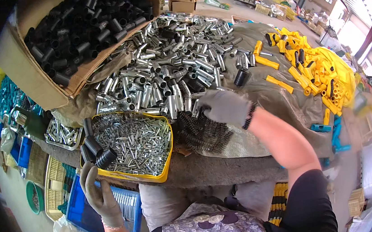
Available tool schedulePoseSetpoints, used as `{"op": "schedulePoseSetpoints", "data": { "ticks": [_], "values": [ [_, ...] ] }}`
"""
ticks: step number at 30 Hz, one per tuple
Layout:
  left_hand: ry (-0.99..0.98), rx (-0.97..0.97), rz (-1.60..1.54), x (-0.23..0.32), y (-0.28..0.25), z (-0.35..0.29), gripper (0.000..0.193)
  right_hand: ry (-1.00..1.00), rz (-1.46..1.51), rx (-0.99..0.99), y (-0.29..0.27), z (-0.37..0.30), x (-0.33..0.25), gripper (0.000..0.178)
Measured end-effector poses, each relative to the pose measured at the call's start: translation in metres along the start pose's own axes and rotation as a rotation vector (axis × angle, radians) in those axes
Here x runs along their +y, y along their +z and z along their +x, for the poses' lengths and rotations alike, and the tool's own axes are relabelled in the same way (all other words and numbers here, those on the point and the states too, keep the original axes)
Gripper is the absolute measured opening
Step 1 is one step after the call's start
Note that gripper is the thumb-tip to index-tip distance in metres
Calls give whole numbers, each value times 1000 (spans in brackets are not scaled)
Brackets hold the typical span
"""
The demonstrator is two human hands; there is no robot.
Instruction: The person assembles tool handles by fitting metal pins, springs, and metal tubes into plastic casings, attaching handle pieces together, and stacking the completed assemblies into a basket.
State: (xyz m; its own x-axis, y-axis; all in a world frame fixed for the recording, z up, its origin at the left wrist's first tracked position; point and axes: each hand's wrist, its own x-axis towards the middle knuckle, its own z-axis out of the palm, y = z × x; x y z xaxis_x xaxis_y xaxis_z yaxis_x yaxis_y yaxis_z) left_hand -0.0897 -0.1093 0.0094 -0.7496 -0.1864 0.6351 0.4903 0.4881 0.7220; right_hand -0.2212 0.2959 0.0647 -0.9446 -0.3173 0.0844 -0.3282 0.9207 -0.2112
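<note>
My left hand (98, 196), in a grey glove, is raised beside the near left corner of a yellow tray (167, 176). Its fingers are apart, and I see nothing between them. Just above it, several black tubes (93, 146) lie over the tray's left edge. Small metal pins (141, 145) and springs (114, 123) fill the tray. My right hand (227, 107), also gloved, reaches over a heap of dark springs (206, 134) at the edge of the shiny metal tubes (164, 80). Its fingers are bent together; whatever they pinch is hidden.
A cardboard box (39, 81) of black tubes stands at the back left. Yellow plastic handles (310, 69) are heaped on the right, with teal pieces (337, 138) closer in. Blue crate (135, 212) and cream baskets (54, 186) stand below the table's left edge.
</note>
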Motion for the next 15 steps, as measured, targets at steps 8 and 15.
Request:
{"op": "schedulePoseSetpoints", "data": {
  "ticks": [8, 15],
  "values": [
    [26, -5, 41, -12, -15, -5, 34, 76, 130, 284, -27, -27, 9, 26],
    [-3, -22, 13, -8, -1, -2, 33, -25, -148, 68, -8, -44, -9, 29]
  ]
}}
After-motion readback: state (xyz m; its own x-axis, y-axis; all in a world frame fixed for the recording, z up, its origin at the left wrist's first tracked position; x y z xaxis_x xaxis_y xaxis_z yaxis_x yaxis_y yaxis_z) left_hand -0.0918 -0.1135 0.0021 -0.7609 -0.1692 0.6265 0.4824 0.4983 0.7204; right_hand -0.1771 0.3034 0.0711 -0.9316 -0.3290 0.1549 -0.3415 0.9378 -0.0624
